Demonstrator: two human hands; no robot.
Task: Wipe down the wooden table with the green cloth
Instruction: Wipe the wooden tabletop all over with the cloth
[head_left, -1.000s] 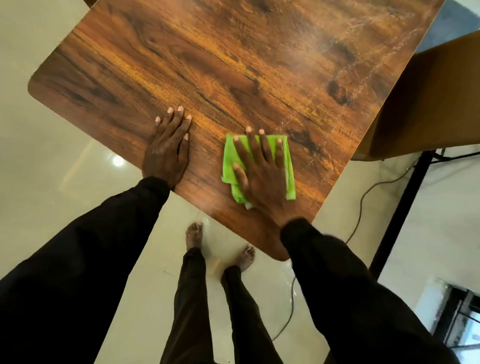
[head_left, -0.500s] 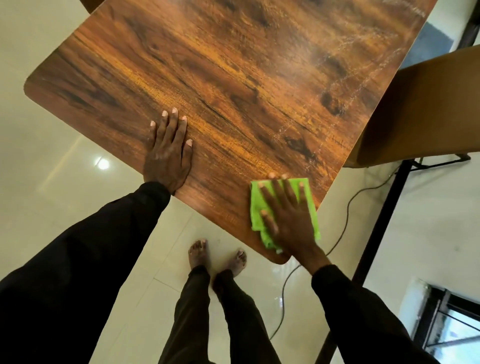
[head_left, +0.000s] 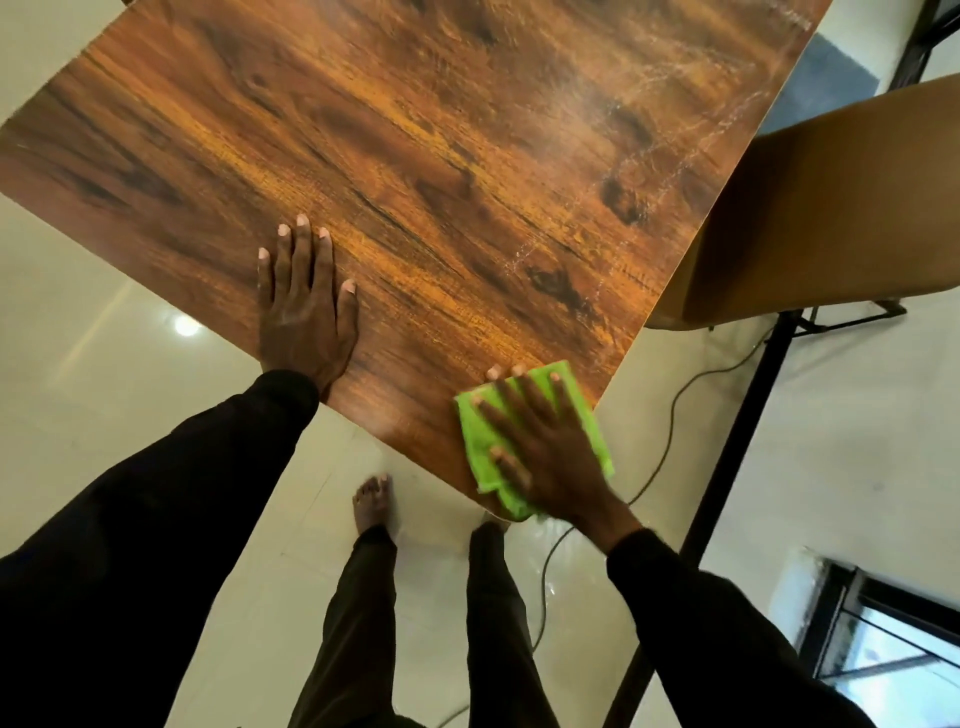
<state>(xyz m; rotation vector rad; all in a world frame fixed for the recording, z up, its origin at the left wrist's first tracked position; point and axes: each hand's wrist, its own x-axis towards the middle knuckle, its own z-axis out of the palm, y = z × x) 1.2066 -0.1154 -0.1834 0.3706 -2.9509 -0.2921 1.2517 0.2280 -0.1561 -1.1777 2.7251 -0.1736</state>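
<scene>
The wooden table (head_left: 441, 156) has a dark, glossy grain top and fills the upper part of the head view. A folded green cloth (head_left: 475, 434) lies on its near right corner, partly overhanging the edge. My right hand (head_left: 545, 447) presses flat on the cloth with fingers spread. My left hand (head_left: 304, 306) rests flat on the bare table top near the front edge, to the left of the cloth, holding nothing. Faint whitish streaks mark the table's right side.
A brown chair seat (head_left: 831, 208) stands right beside the table's right edge, on a black metal frame (head_left: 737, 431). A cable (head_left: 670, 415) trails over the pale tiled floor (head_left: 104, 364). My bare feet and dark trousers are below the table corner.
My right hand has slid the cloth from the middle of the front area toward me and to the right, down to the near corner. My left hand has stayed flat in place.
</scene>
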